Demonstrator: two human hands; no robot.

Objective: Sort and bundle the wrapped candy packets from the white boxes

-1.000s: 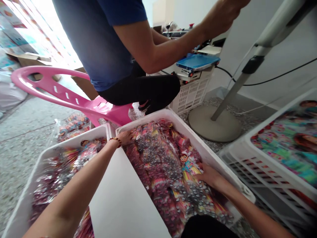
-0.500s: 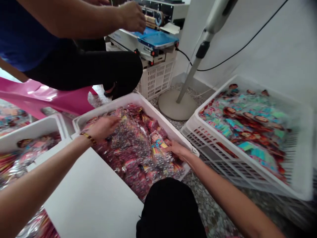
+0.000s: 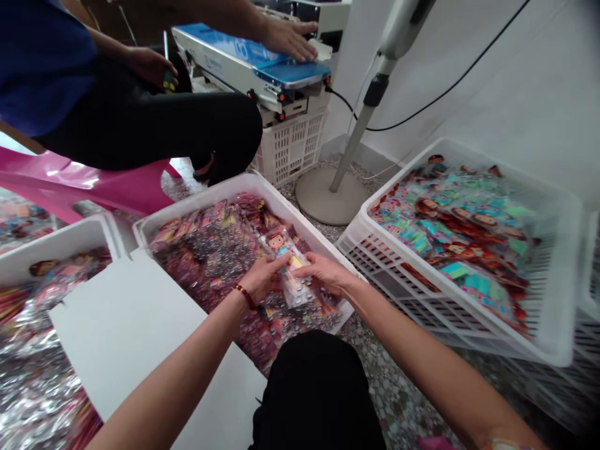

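Between my two hands is a clear plastic packet [image 3: 294,265] with a cartoon figure printed at its top end. My left hand [image 3: 263,278], with a beaded bracelet at the wrist, is closed on the packet's left edge. On its right edge my right hand [image 3: 324,272] grips with thumb and fingers. Both hands are over a white plastic crate [image 3: 304,220] filled with many similar shiny packets [image 3: 215,250]. What exactly is inside the packet cannot be made out.
A white board [image 3: 140,331] lies at the left, partly over another packet-filled crate [image 3: 84,232]. To the right stands a crate [image 3: 403,262] of green and red packets. A co-worker's hand [image 3: 291,40] is at a blue-topped machine [image 3: 225,53]. A stand's round base [image 3: 332,197] rests on the floor.
My left hand has moved right and down from the heap to the packet. The packet is now held between both hands. The co-worker's hand has moved right over the machine.
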